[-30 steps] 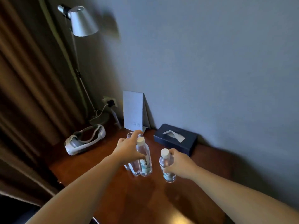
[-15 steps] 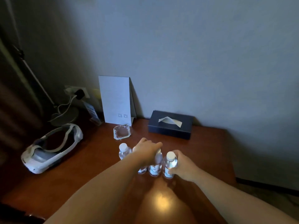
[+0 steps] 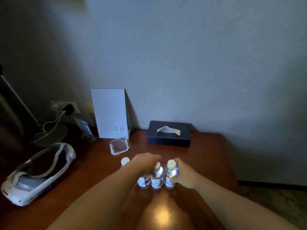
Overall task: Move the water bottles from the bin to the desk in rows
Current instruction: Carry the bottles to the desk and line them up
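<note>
Four water bottles stand on the wooden worktop (image 3: pixel 207 146) in a row running left to right, all upright with white caps up. The rightmost bottle (image 3: pixel 170 175) and the third bottle (image 3: pixel 157 177) stand just beside each other, labels facing the camera. The second bottle (image 3: pixel 143 181) shows only its lower body and label under the left arm. The leftmost bottle (image 3: pixel 125 161) shows only its cap and shoulder behind the left wrist.

The right hand (image 3: pixel 183 175) is wrapped around the rightmost bottle from its right side, fingers closed on the body. The left hand (image 3: pixel 146 161) comes over the top of the middle bottles, fingers curled down on the third bottle's neck.

Behind the row, near it, sits one clear glass ashtray (image 3: pixel 119 146). Further back, against the wall, stand one white card (image 3: pixel 110 113) with two QR codes and one dark blue tissue box (image 3: pixel 169 133). To the left lies one white VR headset (image 3: pixel 35 173), well apart from the bottles. Beyond it are a lamp base (image 3: pixel 51 136), a small blue leaflet stand (image 3: pixel 84 128) and a wall socket (image 3: pixel 65 107) with a plug in it.
</note>
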{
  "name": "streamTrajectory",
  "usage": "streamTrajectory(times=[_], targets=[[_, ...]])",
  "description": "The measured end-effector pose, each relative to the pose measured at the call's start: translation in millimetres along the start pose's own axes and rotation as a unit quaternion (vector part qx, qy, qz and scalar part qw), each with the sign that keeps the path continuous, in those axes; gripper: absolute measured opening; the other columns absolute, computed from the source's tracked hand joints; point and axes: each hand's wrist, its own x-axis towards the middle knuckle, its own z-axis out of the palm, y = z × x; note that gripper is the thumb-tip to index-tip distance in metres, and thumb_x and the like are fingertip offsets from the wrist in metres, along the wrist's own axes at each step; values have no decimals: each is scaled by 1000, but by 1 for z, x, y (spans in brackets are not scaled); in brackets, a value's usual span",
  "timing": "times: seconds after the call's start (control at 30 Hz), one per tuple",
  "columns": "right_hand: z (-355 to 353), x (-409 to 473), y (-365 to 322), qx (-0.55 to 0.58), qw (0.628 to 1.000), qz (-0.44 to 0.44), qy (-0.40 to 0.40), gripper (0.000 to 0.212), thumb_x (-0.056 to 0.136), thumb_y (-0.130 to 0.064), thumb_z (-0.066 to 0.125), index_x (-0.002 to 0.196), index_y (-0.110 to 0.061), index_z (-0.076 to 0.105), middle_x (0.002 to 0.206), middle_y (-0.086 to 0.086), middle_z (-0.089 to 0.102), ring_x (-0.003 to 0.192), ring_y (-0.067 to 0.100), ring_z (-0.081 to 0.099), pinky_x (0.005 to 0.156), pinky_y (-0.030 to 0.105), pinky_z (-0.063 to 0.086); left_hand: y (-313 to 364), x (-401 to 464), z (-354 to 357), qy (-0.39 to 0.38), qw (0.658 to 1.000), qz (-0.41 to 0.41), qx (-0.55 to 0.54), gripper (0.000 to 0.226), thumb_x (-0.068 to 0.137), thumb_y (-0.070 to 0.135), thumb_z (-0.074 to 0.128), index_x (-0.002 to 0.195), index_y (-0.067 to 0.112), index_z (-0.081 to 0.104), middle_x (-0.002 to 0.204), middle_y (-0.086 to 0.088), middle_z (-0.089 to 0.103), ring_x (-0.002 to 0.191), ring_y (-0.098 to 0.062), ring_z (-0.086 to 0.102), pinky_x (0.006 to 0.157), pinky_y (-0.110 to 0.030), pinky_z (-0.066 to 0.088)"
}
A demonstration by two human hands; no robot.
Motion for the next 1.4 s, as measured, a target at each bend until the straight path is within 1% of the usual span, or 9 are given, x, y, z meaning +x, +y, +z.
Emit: streamTrajectory(times=[0.2,0.4,0.73,1.03,1.1,1.17,1.23,1.3,1.4], targets=[[3,-3,3,-15,1000,-9,2,67,69,-18,83,122,-33,45,118,-8,60,108,14,59,93,34,53,2,-1,5,11,1000,2,18,64,71,36,85,123,31,49,114,-2,69,93,-25,63,81,-41,58],[5,-7,3,-12,1000,-10,12,68,72,-20,82,126,-35,44,122,-8,60,109,13,59,85,24,49,3,-4,6,29,999,13,30,61,74,39,82,123,30,48,114,-1,69,94,-24,64,80,-39,58],[7,-14,2,-14,1000,-8,17,69,70,-23,84,125,-36,44,121,-9,61,110,14,59,96,35,53,4,-8,6,27,999,5,21,61,76,43,81,126,28,50,117,-2,69,98,-26,64,82,-38,56],[6,-12,4,-20,1000,4,8,77,68,-27,86,131,-34,41,126,-7,59,112,15,58,97,35,52,4,-7,7,17,1000,7,9,64,77,41,81,131,29,48,122,-3,68,101,-26,65,84,-37,55],[6,-11,6,-30,999,5,-17,93,66,-29,85,143,-31,32,134,-6,55,118,17,56,102,36,50,5,-10,3,2,1000,11,1,77,72,51,81,136,28,44,132,-3,64,110,-27,61,88,-37,48],[2,-13,10,-41,998,10,-39,114,65,-30,84,155,-27,15,150,-4,43,131,19,50,105,32,46,9,-15,-8,-11,1000,19,-20,100,64,68,76,146,28,36,151,0,47,136,-28,44,106,-48,36],[-6,-18,18,-16,998,33,-42,112,71,-28,81,157,-33,10,157,-3,34,136,18,44,103,28,47,23,-16,-29,1,998,39,-54,107,66,82,62,153,28,30,160,2,33,150,-25,23,117,-54,21],[-22,-26,30,25,997,66,-10,95,80,-25,75,155,-36,19,151,-5,41,128,13,50,96,26,50,44,-7,-54,45,990,73,-109,90,75,85,45,145,30,45,151,1,46,141,-22,39,117,-49,31],[-55,-47,50,110,984,106,87,67,88,-31,68,147,-28,37,125,-10,54,106,7,59,85,22,52,97,11,-74,132,954,118,-241,43,94,65,42,105,31,66,101,9,69,95,-11,64,93,-43,52]])
